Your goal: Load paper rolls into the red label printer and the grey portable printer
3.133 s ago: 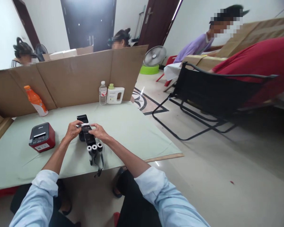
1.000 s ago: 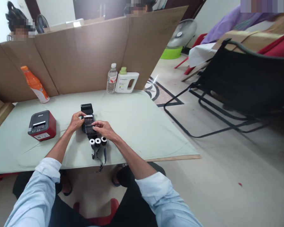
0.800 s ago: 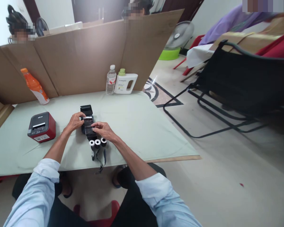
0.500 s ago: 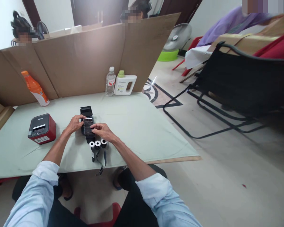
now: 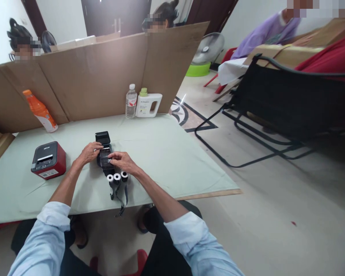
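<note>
A small black handheld printer (image 5: 102,152) lies on the pale green table (image 5: 166,153) with its lid flipped open toward the far side. My left hand (image 5: 87,152) grips its left side, fingers curled on it. My right hand (image 5: 121,161) rests on the right side, thumb and forefinger pinched at the paper strip across the printer's open bay. Three small white paper rolls (image 5: 117,177) stand in a row just in front of the printer, beside my right wrist. A black wrist strap (image 5: 121,199) hangs from the printer over the table's front edge.
A red and grey label printer (image 5: 48,159) sits at the left. An orange bottle (image 5: 40,110), a water bottle (image 5: 130,101) and a white jug (image 5: 148,104) stand against the cardboard screen (image 5: 97,76). People sit behind it and at right. A black folding chair (image 5: 281,103) stands on the floor.
My hands stay on the black printer; the right fingers have shifted slightly along the paper strip. The camera view has drifted a little, and the rolls have not moved.
</note>
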Demonstrator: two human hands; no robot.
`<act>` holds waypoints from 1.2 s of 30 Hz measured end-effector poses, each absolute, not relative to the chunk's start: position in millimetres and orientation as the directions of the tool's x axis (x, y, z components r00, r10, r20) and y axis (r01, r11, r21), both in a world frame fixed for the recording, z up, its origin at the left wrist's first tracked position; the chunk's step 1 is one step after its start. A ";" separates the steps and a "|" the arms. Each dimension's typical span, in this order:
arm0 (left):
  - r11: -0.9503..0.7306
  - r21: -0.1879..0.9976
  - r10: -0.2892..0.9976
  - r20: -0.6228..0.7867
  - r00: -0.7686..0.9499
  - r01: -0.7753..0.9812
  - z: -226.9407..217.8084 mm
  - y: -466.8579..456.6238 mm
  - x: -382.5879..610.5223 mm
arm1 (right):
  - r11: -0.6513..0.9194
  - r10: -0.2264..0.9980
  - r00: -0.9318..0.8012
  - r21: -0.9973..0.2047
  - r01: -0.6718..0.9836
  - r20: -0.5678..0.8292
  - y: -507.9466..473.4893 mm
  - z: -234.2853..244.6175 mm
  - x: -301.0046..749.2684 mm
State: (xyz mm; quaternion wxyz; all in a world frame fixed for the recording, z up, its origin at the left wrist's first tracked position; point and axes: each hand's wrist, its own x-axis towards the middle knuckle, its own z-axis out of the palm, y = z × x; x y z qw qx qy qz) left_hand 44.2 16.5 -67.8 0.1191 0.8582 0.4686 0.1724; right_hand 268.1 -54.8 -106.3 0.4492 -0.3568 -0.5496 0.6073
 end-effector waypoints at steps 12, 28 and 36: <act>-0.386 0.629 0.921 0.221 0.321 0.675 -75.9 8.7 34.0 | -0.005 0.898 -0.440 -1.000 0.011 -0.009 -53.5 -105.1 275.0; -0.309 0.862 0.907 0.139 0.399 0.403 -63.3 21.7 26.9 | -0.080 0.850 -0.521 -0.997 0.015 -0.076 -53.6 -103.0 275.8; -0.461 0.686 0.823 0.094 0.561 0.562 -62.4 -3.4 17.8 | -0.054 0.856 -0.513 -0.998 0.019 -0.056 -55.1 -100.7 276.0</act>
